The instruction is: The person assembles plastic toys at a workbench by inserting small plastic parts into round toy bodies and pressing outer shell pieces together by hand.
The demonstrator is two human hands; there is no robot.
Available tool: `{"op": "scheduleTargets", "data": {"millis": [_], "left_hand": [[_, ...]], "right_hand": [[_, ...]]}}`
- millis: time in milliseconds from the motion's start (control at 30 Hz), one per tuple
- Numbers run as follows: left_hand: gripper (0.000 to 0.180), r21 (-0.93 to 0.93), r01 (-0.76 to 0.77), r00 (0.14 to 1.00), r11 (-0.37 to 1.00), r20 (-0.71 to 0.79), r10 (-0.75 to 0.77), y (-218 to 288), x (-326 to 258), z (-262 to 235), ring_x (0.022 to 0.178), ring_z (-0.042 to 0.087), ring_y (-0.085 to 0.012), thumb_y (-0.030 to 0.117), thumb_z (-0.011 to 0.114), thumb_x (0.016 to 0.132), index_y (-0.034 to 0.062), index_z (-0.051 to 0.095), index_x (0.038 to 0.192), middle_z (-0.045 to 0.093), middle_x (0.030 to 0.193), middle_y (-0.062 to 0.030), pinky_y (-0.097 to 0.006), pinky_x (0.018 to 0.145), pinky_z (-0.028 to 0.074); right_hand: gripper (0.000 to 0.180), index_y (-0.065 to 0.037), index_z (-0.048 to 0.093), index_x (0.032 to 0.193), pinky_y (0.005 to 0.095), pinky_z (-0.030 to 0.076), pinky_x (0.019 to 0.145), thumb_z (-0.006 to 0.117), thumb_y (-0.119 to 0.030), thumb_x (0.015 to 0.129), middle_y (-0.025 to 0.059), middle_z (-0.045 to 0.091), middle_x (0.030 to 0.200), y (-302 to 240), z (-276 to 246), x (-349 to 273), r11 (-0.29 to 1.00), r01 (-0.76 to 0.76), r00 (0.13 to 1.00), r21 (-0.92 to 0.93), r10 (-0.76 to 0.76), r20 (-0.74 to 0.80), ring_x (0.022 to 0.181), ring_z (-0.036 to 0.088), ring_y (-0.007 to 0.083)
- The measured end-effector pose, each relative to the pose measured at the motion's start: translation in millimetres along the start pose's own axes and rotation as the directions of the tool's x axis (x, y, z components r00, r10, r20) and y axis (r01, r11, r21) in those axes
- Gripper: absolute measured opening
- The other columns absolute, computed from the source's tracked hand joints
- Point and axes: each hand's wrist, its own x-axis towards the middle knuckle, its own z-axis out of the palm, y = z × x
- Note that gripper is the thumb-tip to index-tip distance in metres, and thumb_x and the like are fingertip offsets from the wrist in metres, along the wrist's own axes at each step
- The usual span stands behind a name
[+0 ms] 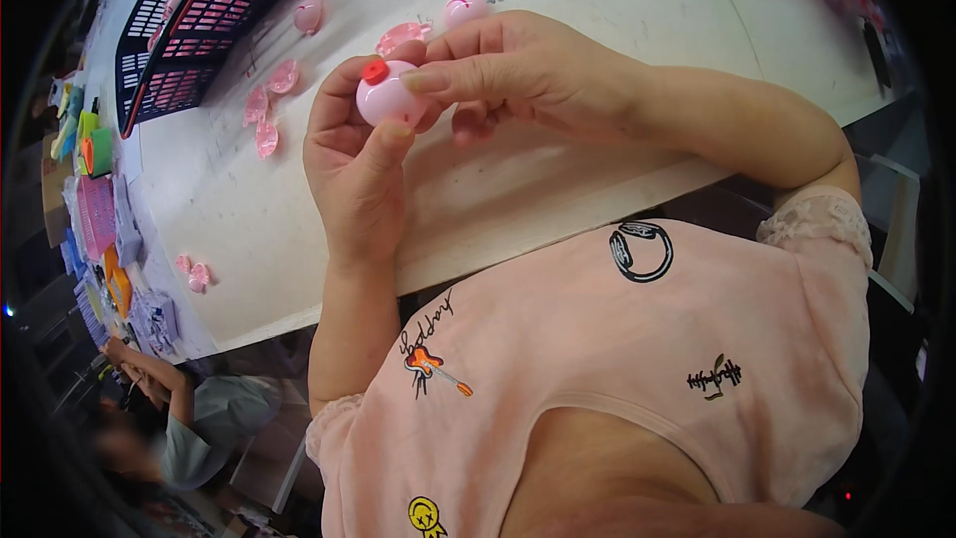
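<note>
A glossy pale pink plastic ball (383, 102) with a small red round piece (375, 72) on its upper side is held between both hands over the table. My left hand (351, 144) wraps it from the left and below, the thumb pressing its lower side. With thumb and fingertips, my right hand (508, 80) grips the ball's right side. Just beyond my hands lie a clear pink plastic part (402, 37) and another pink ball (465, 8).
A dark blue plastic basket (189, 35) holding pink parts stands at the far left. Loose clear pink pieces (265, 134) and a pink ball (309, 14) lie near it on the white table (259, 249). Colourful goods line the left edge; a co-worker (214, 423) sits at lower left.
</note>
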Motion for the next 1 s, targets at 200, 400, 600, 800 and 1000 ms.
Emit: {"op": "scheduleTargets", "data": {"millis": [200, 400, 600, 800, 1000], "left_hand": [[0.050, 0.110, -0.010, 0.999, 0.994, 0.050, 0.004, 0.2, -1.0, 0.7, 0.111, 0.045, -0.0251, 0.016, 0.057, 0.083, 0.0021, 0.035, 0.126, 0.045, 0.120, -0.0207, -0.034, 0.091, 0.040], [0.049, 0.141, -0.010, 0.999, 0.990, 0.036, 0.005, 1.8, -1.5, 5.8, 0.105, 0.050, -0.0214, 0.014, 0.060, 0.080, -0.0017, 0.040, 0.122, 0.049, 0.116, -0.0144, -0.031, 0.090, 0.039], [0.039, 0.516, -0.055, 0.998, 0.855, 0.027, 0.049, -4.8, -2.4, -6.9, 0.097, 0.052, -0.0177, 0.003, 0.070, 0.064, -0.0051, 0.056, 0.099, 0.056, 0.104, -0.0086, -0.029, 0.086, 0.039], [0.037, 0.543, -0.153, 0.987, 0.826, 0.041, 0.155, -3.8, -5.5, 4.1, 0.089, 0.055, -0.0164, 0.003, 0.064, 0.071, -0.0035, 0.053, 0.106, 0.057, 0.100, -0.0096, -0.027, 0.081, 0.044], [0.039, 0.294, -0.050, 0.985, 0.954, -0.146, 0.096, 1.3, -0.2, 5.7, 0.091, 0.054, -0.0176, 0.001, 0.061, 0.074, -0.0014, 0.048, 0.110, 0.052, 0.110, -0.0126, -0.029, 0.079, 0.047]], "right_hand": [[0.038, -0.001, 0.055, 0.106, 0.0187, 0.039, 0.060, 0.060, -0.028, 0.080, 0.0017, 0.055, 0.086, 0.9, -10.0, 1.6, 0.998, -0.035, 0.999, 0.050, 0.034, 0.028, 0.067, 0.047, 0.0051], [0.033, -0.005, 0.057, 0.095, 0.0182, 0.037, 0.057, 0.060, -0.033, 0.079, -0.0006, 0.053, 0.079, -3.3, -3.4, -1.3, 0.995, -0.076, 0.997, 0.068, 0.077, -0.006, 0.063, 0.044, 0.0047], [0.037, -0.006, 0.058, 0.087, 0.0207, 0.040, 0.057, 0.062, -0.040, 0.076, -0.0005, 0.053, 0.072, 11.8, -11.6, 11.5, 0.995, -0.081, 0.996, -0.051, 0.082, 0.025, 0.066, 0.049, 0.0067], [0.043, -0.001, 0.057, 0.085, 0.0249, 0.043, 0.057, 0.059, -0.043, 0.078, 0.0069, 0.058, 0.078, -8.7, -12.9, -1.5, 0.947, 0.029, 0.999, -0.320, -0.035, -0.013, 0.066, 0.055, 0.0139], [0.020, -0.008, 0.061, 0.084, 0.0357, 0.044, 0.069, 0.054, -0.026, 0.079, 0.0099, 0.060, 0.083, -81.3, -81.9, -1.7, -0.051, 0.316, 0.571, -0.947, -0.787, 0.233, 0.080, 0.058, 0.0251]]}}
